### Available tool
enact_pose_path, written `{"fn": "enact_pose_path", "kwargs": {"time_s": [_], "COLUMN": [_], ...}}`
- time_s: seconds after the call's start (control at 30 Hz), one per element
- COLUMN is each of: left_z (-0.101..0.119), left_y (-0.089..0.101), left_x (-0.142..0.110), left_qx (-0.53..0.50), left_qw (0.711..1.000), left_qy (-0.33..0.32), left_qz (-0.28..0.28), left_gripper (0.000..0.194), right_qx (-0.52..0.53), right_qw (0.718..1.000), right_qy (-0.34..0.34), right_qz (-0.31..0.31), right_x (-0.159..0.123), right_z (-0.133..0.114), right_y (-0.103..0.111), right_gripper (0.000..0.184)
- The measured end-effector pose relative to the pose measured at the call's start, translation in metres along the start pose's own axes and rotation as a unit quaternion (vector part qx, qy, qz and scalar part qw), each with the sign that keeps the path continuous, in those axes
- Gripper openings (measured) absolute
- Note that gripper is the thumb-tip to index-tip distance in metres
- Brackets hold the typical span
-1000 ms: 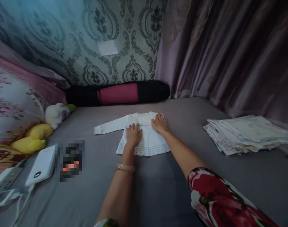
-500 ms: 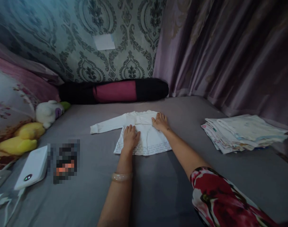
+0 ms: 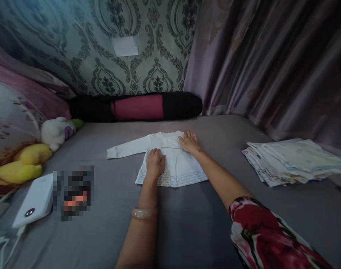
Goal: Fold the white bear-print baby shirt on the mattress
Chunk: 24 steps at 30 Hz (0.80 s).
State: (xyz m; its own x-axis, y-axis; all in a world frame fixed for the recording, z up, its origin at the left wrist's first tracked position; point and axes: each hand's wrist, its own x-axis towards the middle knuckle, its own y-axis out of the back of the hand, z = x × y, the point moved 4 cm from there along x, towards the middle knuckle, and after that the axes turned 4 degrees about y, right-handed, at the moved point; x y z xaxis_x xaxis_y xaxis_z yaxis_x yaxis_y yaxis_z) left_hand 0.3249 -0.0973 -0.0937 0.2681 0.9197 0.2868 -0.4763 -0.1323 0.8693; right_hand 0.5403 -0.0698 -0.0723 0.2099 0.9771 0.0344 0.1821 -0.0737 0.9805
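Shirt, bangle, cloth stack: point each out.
Shirt (image 3: 172, 161): head view, middle of its body.
Bangle (image 3: 144, 213): head view, middle of the band.
Cloth stack (image 3: 296, 157): head view, upper face of the top cloth.

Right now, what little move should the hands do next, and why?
Perhaps the left hand should fold the sleeve inward: it sticks out to the left, while no sleeve sticks out on the other side of the shirt, where the right hand rests.

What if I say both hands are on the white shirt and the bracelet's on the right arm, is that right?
Not quite: the head view shows the bracelet on the left arm. The left hand and right hand rest on the shirt.
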Motion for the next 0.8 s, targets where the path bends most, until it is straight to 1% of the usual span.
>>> {"fn": "enact_pose_path", "kwargs": {"time_s": [0.1,0.27,0.4,0.57,0.67,0.8], "left_z": [-0.002,0.000,0.000,0.001,0.001,0.001], "left_y": [0.000,0.004,0.006,0.006,0.007,0.006], "left_x": [0.001,0.001,0.001,0.002,0.002,0.002], "left_qx": [-0.012,-0.006,-0.008,-0.021,-0.017,-0.013], "left_qw": [1.000,1.000,1.000,1.000,1.000,1.000], "left_qy": [-0.002,-0.001,0.004,0.009,0.016,0.010], "left_qz": [0.002,-0.010,-0.009,-0.004,-0.001,-0.009], "left_gripper": [0.034,0.034,0.033,0.030,0.028,0.027], "right_qx": [0.005,0.006,0.011,0.034,0.027,0.010], "right_qw": [1.000,1.000,1.000,0.998,0.999,1.000], "right_qy": [0.017,0.014,0.015,0.004,0.001,0.006], "right_qz": [0.001,-0.005,-0.007,-0.044,-0.022,0.003], "right_x": [0.004,0.004,0.004,0.010,0.013,0.014], "right_z": [-0.003,0.000,0.000,0.002,0.005,0.008], "right_y": [-0.006,-0.014,-0.012,-0.007,-0.005,-0.011], "right_gripper": [0.068,0.069,0.068,0.067,0.067,0.068]}}
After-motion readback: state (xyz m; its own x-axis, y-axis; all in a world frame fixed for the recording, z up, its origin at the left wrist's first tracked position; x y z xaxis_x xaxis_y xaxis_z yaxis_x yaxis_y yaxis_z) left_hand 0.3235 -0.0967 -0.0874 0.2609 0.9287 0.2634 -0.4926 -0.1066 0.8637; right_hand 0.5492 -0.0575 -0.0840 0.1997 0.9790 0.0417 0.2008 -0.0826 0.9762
